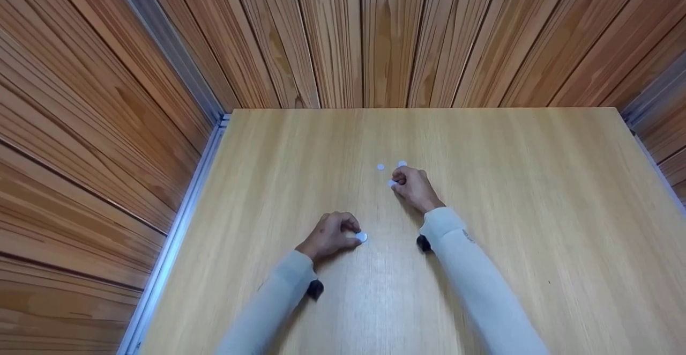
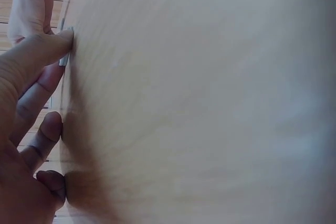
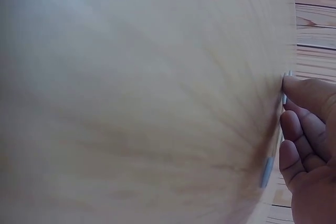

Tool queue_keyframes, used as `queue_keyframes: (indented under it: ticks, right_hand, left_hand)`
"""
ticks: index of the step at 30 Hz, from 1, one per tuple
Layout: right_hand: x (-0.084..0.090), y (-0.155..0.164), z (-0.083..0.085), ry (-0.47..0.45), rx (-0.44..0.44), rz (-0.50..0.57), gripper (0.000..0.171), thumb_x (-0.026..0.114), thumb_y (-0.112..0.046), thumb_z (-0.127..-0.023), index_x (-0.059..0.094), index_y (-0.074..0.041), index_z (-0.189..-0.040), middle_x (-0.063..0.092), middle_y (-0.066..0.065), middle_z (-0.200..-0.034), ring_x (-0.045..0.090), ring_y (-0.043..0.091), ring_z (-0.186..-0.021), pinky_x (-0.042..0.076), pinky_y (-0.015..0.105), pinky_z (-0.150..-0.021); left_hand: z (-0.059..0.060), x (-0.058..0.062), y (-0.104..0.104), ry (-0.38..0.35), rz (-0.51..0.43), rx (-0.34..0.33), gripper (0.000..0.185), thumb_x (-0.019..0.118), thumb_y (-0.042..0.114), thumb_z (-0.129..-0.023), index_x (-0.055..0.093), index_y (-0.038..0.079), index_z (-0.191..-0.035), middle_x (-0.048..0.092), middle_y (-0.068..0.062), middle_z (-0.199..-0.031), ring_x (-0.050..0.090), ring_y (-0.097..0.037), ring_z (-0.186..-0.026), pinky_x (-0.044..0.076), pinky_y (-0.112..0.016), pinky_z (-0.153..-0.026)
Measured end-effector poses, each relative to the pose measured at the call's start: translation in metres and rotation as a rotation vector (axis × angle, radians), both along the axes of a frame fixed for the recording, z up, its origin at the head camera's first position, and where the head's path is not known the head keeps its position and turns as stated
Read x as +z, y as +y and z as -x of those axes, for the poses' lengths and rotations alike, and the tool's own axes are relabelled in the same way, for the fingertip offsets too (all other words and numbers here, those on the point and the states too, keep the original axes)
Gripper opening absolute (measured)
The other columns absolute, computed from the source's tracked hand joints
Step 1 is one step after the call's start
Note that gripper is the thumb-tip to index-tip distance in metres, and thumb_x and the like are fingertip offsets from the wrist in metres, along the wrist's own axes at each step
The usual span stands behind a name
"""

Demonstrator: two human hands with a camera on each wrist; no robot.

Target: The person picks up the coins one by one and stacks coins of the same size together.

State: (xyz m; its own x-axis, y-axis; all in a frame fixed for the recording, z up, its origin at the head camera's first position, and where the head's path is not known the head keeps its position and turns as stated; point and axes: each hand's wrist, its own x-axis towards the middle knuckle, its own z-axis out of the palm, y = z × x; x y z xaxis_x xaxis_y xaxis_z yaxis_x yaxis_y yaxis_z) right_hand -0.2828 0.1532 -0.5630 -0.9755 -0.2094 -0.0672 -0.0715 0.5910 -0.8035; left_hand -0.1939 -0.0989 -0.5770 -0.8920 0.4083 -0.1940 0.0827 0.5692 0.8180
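Currently, one white disc (image 1: 363, 236) is pinched between fingers of the left hand (image 1: 332, 233) and, farther back, another disc (image 1: 392, 183) by the right hand (image 1: 416, 187), near a third disc (image 1: 380, 167) and a fourth disc (image 1: 402, 163) on the surface (image 1: 536, 210), where light, level pinches are probably best used.

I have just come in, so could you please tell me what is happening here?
A person's left hand pinches a small white round disc at a light-brown wooden table. The right hand , farther forward, pinches another white disc. A third disc lies left of that hand; a fourth disc sits just beyond it.
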Motion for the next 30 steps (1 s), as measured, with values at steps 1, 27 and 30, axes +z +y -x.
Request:
queue_keyframes:
  ticks: [1,27,30]
  right_hand:
    - [0.000,0.000,-0.001,0.001,0.003,-0.005,0.024,0.066,0.002,-0.093,0.064,0.004,-0.116,0.067,0.017,-0.111,0.063,0.029,-0.103,0.050,0.040,-0.091]
    - [-0.003,-0.006,-0.022,-0.017,0.143,-0.020,0.020,0.065,-0.001,-0.095,0.066,-0.002,-0.115,0.068,0.010,-0.106,0.064,0.024,-0.098,0.052,0.040,-0.086]
    - [-0.002,-0.005,-0.023,-0.009,0.161,-0.032,0.019,0.065,-0.002,-0.095,0.066,-0.003,-0.115,0.068,0.009,-0.105,0.064,0.023,-0.097,0.052,0.040,-0.086]
  left_hand:
    - [0.000,0.000,0.000,-0.003,-0.005,-0.001,0.019,0.083,0.017,-0.082,0.071,0.020,-0.096,0.067,0.011,-0.092,0.061,-0.011,-0.091,0.047,-0.036,-0.089]
    - [-0.002,-0.001,0.000,0.053,-0.035,-0.039,0.018,0.083,0.015,-0.082,0.072,0.017,-0.096,0.069,0.010,-0.091,0.063,-0.010,-0.090,0.049,-0.035,-0.088]
    - [-0.002,-0.001,0.000,0.068,-0.036,-0.040,0.018,0.083,0.015,-0.082,0.072,0.017,-0.095,0.069,0.011,-0.091,0.063,-0.010,-0.090,0.049,-0.035,-0.087]
